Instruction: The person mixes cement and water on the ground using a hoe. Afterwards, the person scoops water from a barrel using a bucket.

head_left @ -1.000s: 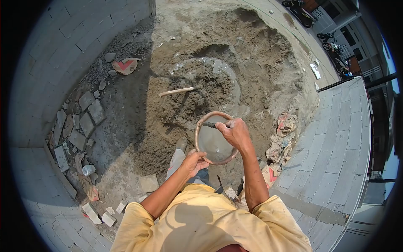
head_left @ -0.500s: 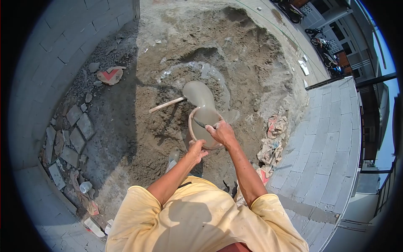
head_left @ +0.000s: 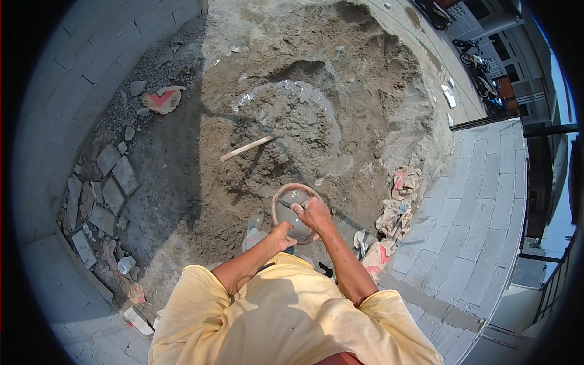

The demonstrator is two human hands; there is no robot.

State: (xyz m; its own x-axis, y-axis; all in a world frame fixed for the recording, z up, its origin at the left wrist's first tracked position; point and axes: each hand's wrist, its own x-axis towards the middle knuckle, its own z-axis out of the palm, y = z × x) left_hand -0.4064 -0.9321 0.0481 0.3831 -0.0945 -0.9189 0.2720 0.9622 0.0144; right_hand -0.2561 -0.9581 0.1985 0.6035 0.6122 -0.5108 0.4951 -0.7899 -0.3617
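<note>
A round bucket [head_left: 275, 210] with a pale, mud-caked rim and grey watery liquid inside is close in front of my body. My left hand [head_left: 280, 237] grips its near-left rim. Across the bucket's mouth, my right hand [head_left: 312, 215] is closed on the dark handle of the bucket. Beyond the bucket lies a wet heap of mortar [head_left: 298, 115], shiny along its far edge. From it sticks out a wooden tool handle [head_left: 248, 148], tilted to the left; the tool's head is buried and cannot be seen.
Broken block pieces [head_left: 112, 198] lie at left beside a grey block wall [head_left: 79, 73]. Torn cement bags [head_left: 398, 207] lie at right near a low block wall [head_left: 462, 213]. A torn bag piece [head_left: 163, 99] is on gravel. Motorcycles [head_left: 477, 67] stand at far right.
The bucket has come back toward my body and tipped more upright. The stream of grey liquid pouring from it onto the mortar has stopped. Both hands keep their hold.
</note>
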